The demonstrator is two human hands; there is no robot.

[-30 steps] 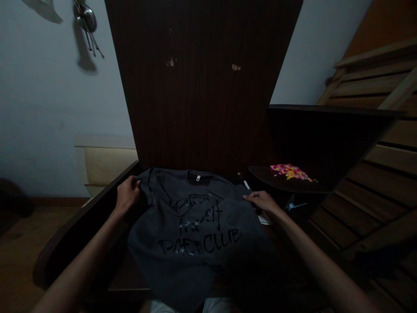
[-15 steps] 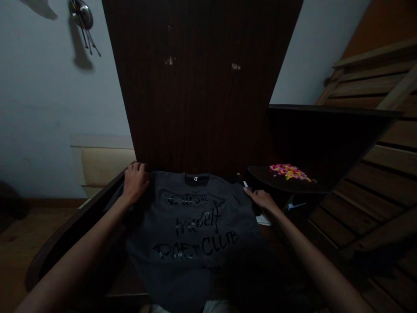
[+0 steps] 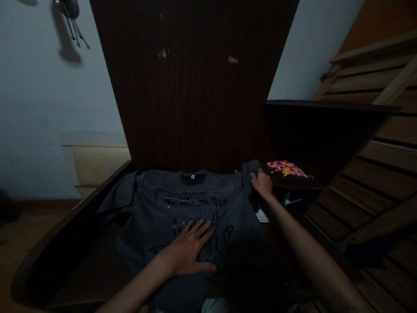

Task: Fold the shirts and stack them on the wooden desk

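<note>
A dark grey T-shirt (image 3: pixel 156 195) with shiny black lettering lies front up on the dark desk (image 3: pixel 87 269), its neckline toward the back panel. My left hand (image 3: pixel 192 250) rests on the shirt's chest print, fingers spread and palm down. At the right shoulder, my right hand (image 3: pixel 262 182) grips the sleeve, which is lifted and folded over. The left sleeve lies spread out toward the desk's raised side edge. Shadow hides the lower right part of the shirt.
A dark wooden panel (image 3: pixel 195 95) rises behind the desk. To the right, a small shelf (image 3: pixel 312 184) bears pink and yellow flower stickers (image 3: pixel 286 168). Wooden slats (image 3: pixel 391 161) stand farther right. A white item (image 3: pixel 262 216) lies beside the shirt.
My left hand has let go of the left shoulder and moved down and right onto the print. My right hand has raised the right sleeve. The view has shifted slightly.
</note>
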